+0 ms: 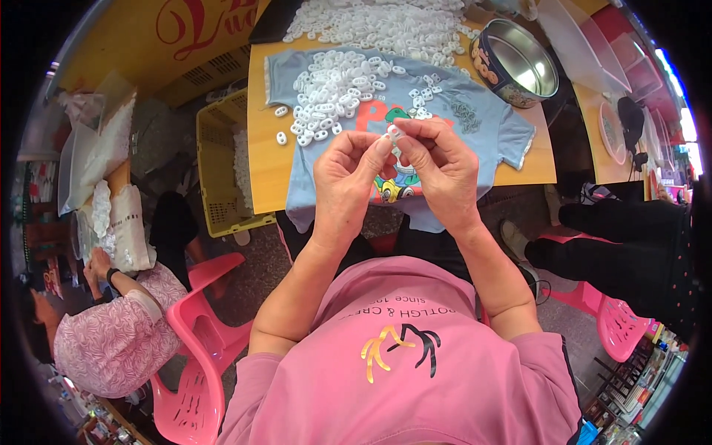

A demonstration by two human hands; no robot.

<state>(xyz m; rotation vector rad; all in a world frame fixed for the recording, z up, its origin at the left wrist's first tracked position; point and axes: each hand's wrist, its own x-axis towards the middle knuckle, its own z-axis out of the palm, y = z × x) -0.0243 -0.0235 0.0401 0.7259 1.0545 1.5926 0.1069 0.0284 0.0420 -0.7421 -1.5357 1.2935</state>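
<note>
Above the near edge of the table, my left hand and my right hand meet, thumbs and forefingers pinching a small white plastic piece. The fingertips cover most of it. Beneath lies a blue printed T-shirt, spread flat as a cloth. On its left part is a heap of white oval plastic parts with holes, a few lying loose at the heap's left side. Beyond my fingers, several small white blocky pieces are scattered. A little pile of thin greyish metal bits, perhaps springs, rests right of them.
A much larger mass of white parts covers the table's far end. At the far right stands a round metal tin. A yellow crate sits left of the table. Another person works at far left, near a pink chair.
</note>
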